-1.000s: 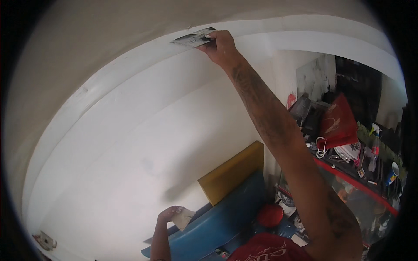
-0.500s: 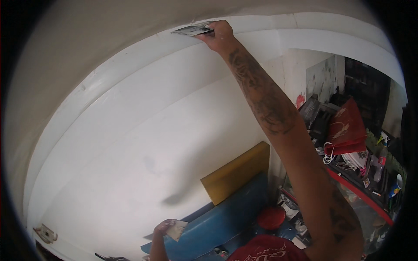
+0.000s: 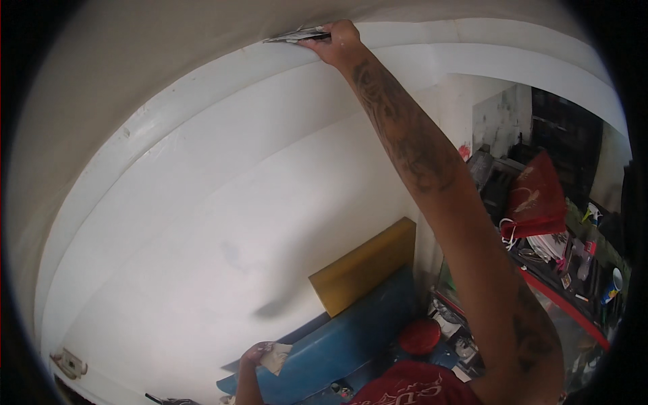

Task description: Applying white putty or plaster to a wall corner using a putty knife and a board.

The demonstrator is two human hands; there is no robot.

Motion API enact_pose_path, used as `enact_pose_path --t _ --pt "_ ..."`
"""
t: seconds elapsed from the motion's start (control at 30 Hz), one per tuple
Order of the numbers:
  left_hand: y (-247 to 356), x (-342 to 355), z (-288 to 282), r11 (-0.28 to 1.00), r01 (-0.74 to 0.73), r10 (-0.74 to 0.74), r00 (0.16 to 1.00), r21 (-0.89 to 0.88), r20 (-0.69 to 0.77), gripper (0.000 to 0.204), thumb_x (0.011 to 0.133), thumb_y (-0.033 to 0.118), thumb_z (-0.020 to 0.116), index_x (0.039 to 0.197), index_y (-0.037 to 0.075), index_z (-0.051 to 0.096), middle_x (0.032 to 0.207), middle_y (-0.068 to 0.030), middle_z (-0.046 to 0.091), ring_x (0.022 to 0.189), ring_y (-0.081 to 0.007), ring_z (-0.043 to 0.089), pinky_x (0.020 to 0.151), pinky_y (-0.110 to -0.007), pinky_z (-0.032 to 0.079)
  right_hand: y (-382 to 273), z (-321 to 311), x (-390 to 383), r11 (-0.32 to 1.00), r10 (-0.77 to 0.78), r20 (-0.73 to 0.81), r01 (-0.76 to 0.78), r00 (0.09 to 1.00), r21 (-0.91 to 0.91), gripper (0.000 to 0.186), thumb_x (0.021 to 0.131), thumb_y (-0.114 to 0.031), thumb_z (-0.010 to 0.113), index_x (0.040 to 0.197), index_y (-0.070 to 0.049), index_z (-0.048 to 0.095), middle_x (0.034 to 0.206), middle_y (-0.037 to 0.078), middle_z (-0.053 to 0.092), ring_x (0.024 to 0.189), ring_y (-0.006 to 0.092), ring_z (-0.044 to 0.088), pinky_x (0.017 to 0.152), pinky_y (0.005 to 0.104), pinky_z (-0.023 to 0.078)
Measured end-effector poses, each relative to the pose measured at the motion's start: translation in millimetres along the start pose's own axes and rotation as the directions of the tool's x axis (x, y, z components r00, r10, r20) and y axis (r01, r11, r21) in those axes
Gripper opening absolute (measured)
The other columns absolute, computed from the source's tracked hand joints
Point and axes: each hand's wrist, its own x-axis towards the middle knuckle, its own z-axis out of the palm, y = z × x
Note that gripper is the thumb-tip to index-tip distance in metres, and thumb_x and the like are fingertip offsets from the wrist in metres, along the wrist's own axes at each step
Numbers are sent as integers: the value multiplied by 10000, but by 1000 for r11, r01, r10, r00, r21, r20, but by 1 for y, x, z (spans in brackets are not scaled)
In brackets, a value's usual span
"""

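High up, my right hand (image 3: 343, 42) is closed on a wide putty knife (image 3: 297, 34), a flat grey blade smeared with white. Its blade lies nearly edge-on along the white moulding (image 3: 202, 82), close under the ceiling; whether the whole edge touches cannot be made out. My tattooed right forearm stretches up to it. Down low, my left hand (image 3: 254, 354) is closed on a pale, flat, cream-coloured piece (image 3: 275, 358), its kind unclear. White smears mark the left fingers, and that hand is in front of the white wall (image 3: 202, 250).
Against the wall lean a yellow board (image 3: 368, 266) and a blue panel (image 3: 324, 364). A red round seat (image 3: 420, 336) stands low beside them. At the right a cluttered table (image 3: 567, 304) holds a red bag (image 3: 538, 199) and a cup (image 3: 613, 286). A wall socket (image 3: 69, 364) sits low left.
My right hand has risen slightly, and the putty knife has turned flatter, more edge-on, under the ceiling. The left hand with its pale piece has hardly moved.
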Motion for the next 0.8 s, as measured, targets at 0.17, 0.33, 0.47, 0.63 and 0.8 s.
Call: enact_pose_path --t 0.17,0.33,0.47,0.63,0.8 --pt "13 -2 18 996 -66 78 979 -66 187 335 716 127 544 997 -35 458 902 -117 531 772 -209 547 667 -316 464 -22 -13 18 994 56 98 -65 994 90 304 785 -48 343 1031 110 258 1145 224 273 1052 316 292 836 484 374" --pt "9 -22 1 999 -43 44 997 -19 70 396 696 165 574 1004 -49 447 909 -127 527 779 -216 545 678 -325 461 -23 -17 3 93 -82 463 469 883 -878 333 762 -142 489 954 109 382 969 186 459 885 224 456 764 339 425" --pt "8 -6 -3 985 -122 153 940 -120 306 475 637 197 623 1017 -32 452 950 -126 519 796 -217 542 690 -331 458 -38 -5 6 997 82 25 -81 996 -18 380 656 -221 653 842 76 507 699 94 568 630 120 532 607 216 438" --pt "-5 15 -25 999 -26 34 980 -41 197 348 695 110 565 1001 -26 470 943 -114 525 782 -203 542 686 -320 457 -59 9 -28 592 -282 171 311 944 -743 317 701 -199 606 828 75 508 686 82 547 626 129 503 596 227 426" --pt "-7 40 -31 980 4 -31 991 199 132 295 737 89 509 1019 7 476 934 -98 532 773 -193 538 693 -312 446 -72 32 -104 -384 -462 436 268 772 -883 418 694 -242 614 897 93 469 786 131 545 707 198 508 665 257 428"
